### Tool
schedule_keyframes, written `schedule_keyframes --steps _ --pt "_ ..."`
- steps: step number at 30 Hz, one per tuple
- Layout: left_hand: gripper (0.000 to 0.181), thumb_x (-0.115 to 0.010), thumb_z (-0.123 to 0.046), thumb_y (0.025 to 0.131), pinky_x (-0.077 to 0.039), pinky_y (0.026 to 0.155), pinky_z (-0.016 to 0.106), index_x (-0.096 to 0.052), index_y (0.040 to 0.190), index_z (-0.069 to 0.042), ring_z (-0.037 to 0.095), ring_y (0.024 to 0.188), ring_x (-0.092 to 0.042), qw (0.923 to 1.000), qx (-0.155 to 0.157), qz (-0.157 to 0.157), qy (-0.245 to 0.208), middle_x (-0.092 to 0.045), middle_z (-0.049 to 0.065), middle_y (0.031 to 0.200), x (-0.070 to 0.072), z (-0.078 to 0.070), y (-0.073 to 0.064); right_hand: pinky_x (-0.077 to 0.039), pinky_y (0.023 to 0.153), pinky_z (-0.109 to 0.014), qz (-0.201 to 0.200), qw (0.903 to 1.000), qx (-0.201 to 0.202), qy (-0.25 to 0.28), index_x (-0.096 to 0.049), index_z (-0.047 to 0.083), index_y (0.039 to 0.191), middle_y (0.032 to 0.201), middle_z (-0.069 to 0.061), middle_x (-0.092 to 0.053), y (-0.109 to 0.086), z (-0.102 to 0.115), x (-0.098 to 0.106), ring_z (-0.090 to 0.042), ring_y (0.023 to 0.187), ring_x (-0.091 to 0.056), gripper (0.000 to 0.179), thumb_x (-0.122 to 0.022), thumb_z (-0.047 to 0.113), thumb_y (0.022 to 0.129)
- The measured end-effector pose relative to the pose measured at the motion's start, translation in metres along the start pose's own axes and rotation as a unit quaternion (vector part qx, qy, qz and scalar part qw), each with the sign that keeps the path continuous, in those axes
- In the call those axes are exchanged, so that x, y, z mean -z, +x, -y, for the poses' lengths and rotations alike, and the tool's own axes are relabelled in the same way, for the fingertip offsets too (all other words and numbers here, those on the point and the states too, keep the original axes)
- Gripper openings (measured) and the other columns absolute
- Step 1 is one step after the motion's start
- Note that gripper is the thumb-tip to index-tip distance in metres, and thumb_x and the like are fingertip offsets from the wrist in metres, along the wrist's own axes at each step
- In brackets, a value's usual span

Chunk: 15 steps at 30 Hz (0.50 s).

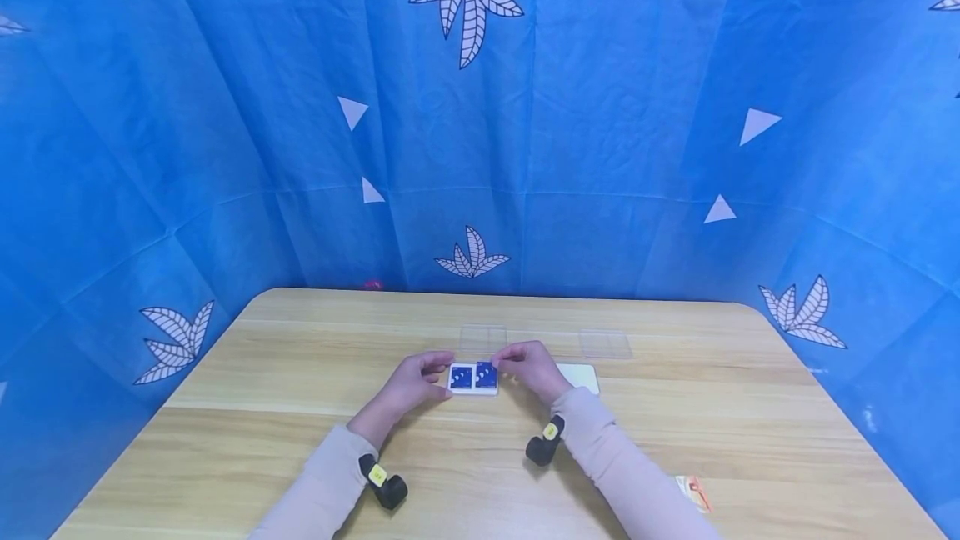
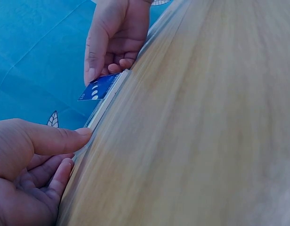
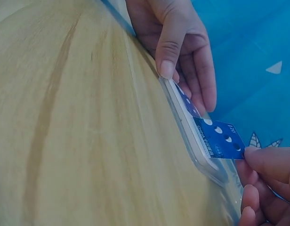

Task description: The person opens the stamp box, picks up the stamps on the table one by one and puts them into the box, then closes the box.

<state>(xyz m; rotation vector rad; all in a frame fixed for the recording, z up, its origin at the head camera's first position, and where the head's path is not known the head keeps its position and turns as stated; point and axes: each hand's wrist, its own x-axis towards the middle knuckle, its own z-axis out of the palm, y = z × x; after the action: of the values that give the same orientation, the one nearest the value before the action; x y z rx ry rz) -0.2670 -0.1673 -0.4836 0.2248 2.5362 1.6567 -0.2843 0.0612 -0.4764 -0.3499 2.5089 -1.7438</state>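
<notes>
A dark blue postage stamp with moon phases printed on it is pinched at its far corner by my right hand. It stands tilted up, its lower edge close over the right half of a flat white case. On the case's left half lies a matching stamp. My left hand holds the case by its left end, thumb at the near corner and fingers round the far side. In the right wrist view the left thumb covers that end of the case.
Behind the case lies a clear plastic cover, with another clear cover farther right. A second white case is partly hidden by my right wrist. An orange and white packet lies by my right forearm. A blue curtain hangs behind the table.
</notes>
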Motion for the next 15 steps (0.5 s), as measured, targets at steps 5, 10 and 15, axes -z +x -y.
schedule_keyframes --steps 5,10,15 --pt "0.062 -0.075 0.004 0.069 -0.045 0.1 0.044 -0.057 0.128 -0.007 0.032 0.117 -0.053 1.0 -0.001 -0.002 0.002 -0.057 0.011 0.13 -0.0001 0.0006 0.0014 -0.048 0.07 -0.026 -0.011 0.9999 0.007 -0.007 -0.071 0.002 0.092 0.091 -0.008 -0.07 -0.001 0.0014 -0.0012 -0.014 0.08 -0.059 0.012 -0.068 0.008 0.082" --pt "0.062 -0.075 0.005 0.068 -0.046 0.099 0.042 -0.057 0.127 -0.005 0.032 0.117 -0.053 1.0 -0.006 -0.004 0.002 -0.057 0.013 0.129 -0.0004 0.0013 0.0027 -0.048 0.067 -0.026 -0.017 0.9997 0.007 -0.013 -0.072 0.003 0.091 0.09 -0.007 -0.07 -0.0002 -0.0002 -0.0024 -0.013 0.076 -0.058 0.01 -0.067 0.007 0.082" --pt "0.062 -0.075 0.005 0.069 -0.047 0.098 0.042 -0.057 0.127 -0.006 0.032 0.118 -0.053 1.0 -0.003 -0.005 0.005 -0.057 0.013 0.129 -0.0006 0.0013 0.0025 -0.048 0.072 -0.027 -0.024 0.9995 0.01 -0.018 -0.072 0.004 0.091 0.09 -0.005 -0.07 0.0005 -0.0036 -0.0045 -0.013 0.078 -0.058 0.01 -0.068 0.007 0.082"
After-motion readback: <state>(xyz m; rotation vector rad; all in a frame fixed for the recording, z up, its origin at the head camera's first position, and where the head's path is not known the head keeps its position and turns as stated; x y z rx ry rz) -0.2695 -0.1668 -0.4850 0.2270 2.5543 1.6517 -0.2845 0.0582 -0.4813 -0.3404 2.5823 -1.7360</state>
